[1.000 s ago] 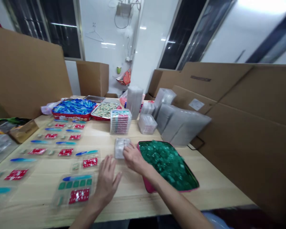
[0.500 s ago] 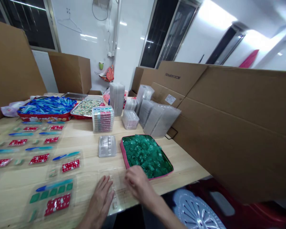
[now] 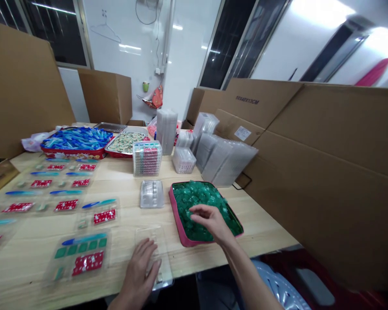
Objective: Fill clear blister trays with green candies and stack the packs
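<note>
- From here I see the left hand (image 3: 141, 266) lying open on a clear tray (image 3: 161, 247), probably steadying it.
- Right hand (image 3: 212, 220) hangs half-open above green pieces (image 3: 187, 197), presumably kept close for reach.

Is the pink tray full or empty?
Full, or nearly: green pieces heap across the pink tray, hiding its bottom, beneath the right hand.

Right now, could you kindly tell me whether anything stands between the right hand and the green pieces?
Nothing visible does: the right hand is over the open pink tray, its fingers above the green pieces.
</note>
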